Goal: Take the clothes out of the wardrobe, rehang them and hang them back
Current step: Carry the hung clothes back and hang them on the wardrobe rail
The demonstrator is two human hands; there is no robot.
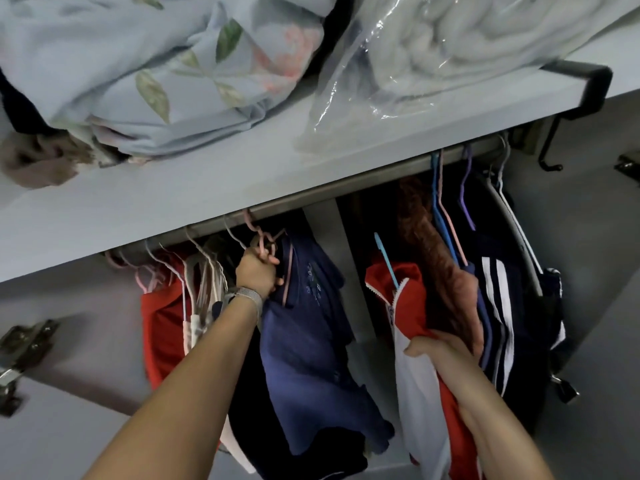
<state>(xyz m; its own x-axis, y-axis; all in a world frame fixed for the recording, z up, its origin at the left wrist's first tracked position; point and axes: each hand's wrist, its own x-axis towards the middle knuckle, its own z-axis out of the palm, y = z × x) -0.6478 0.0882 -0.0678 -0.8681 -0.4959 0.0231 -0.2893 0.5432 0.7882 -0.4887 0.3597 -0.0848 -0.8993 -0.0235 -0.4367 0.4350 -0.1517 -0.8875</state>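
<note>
My left hand (257, 270) grips the pink hanger (260, 237) of a navy blue shirt (311, 348), whose hook sits at the metal rail (346, 183) under the shelf. My right hand (438, 346) holds a red and white zip jacket (412, 306) on a light blue hanger (386, 259), pushing against a brown fuzzy garment (429, 251). Further right hang a dark jacket with white stripes (498, 299) and several coloured hangers. At the left hang a red garment (162, 327) and several empty white and pink hangers (204, 271).
A grey shelf (207, 188) above the rail carries floral bedding (138, 71) and a bagged white blanket (433, 46). A black clamp (581, 88) grips the shelf's right end. Door hinges (24, 344) sit on the left panel.
</note>
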